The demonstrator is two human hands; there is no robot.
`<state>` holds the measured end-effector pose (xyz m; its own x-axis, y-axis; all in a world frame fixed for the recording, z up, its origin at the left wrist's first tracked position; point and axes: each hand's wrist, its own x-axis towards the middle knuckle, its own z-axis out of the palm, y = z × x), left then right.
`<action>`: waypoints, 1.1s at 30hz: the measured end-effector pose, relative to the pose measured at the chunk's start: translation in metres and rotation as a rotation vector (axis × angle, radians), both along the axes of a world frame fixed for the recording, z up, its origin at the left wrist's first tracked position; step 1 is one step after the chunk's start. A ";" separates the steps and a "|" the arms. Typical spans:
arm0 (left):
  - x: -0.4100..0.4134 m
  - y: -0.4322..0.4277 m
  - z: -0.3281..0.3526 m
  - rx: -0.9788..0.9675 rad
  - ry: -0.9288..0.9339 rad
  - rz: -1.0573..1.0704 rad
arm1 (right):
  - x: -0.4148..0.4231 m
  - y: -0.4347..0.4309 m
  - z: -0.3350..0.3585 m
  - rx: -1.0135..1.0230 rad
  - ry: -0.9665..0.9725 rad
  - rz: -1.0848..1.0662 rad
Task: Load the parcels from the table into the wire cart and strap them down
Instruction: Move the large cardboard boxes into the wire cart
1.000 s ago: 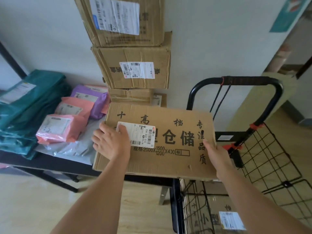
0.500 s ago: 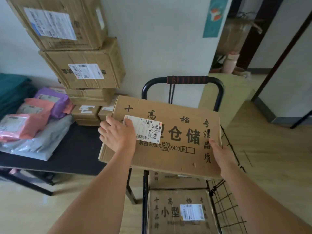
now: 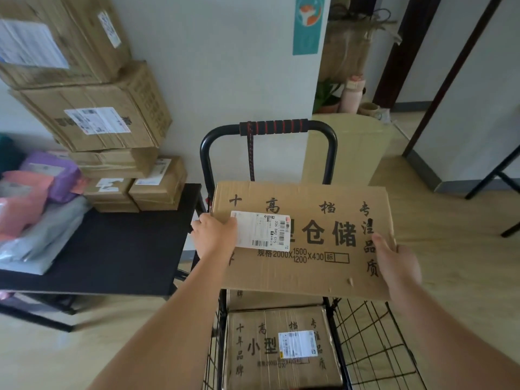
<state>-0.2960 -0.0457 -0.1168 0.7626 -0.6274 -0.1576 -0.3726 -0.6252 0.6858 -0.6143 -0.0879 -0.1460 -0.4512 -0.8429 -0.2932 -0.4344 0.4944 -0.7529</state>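
Observation:
I hold a flat brown cardboard parcel (image 3: 318,237) with black printed characters and a white label in the air above the black wire cart (image 3: 374,342). My left hand (image 3: 215,235) grips its left edge beside the label. My right hand (image 3: 396,261) grips its right edge, thumb on top. Inside the cart lies another cardboard parcel (image 3: 278,350) with a white label. A red-and-black strap (image 3: 250,153) hangs from the cart's handle (image 3: 273,126).
To the left stands the black table (image 3: 112,249) with a stack of cardboard boxes (image 3: 95,122), small boxes (image 3: 157,184) and pink, purple and grey mailer bags (image 3: 39,209). A white wall stands behind the cart; wooden floor lies to the right.
Both hands carried the flat parcel rightward off the table to a spot over the cart. My view swung right with it.

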 end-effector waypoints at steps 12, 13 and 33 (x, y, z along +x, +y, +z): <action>-0.009 0.021 -0.090 0.298 0.277 -0.027 | -0.011 0.028 -0.056 0.204 0.120 0.067; -0.007 0.025 -0.098 0.323 0.295 -0.012 | -0.010 0.032 -0.064 0.224 0.123 0.074; -0.024 0.074 -0.297 0.734 0.357 0.069 | -0.005 0.065 -0.240 0.592 0.104 0.159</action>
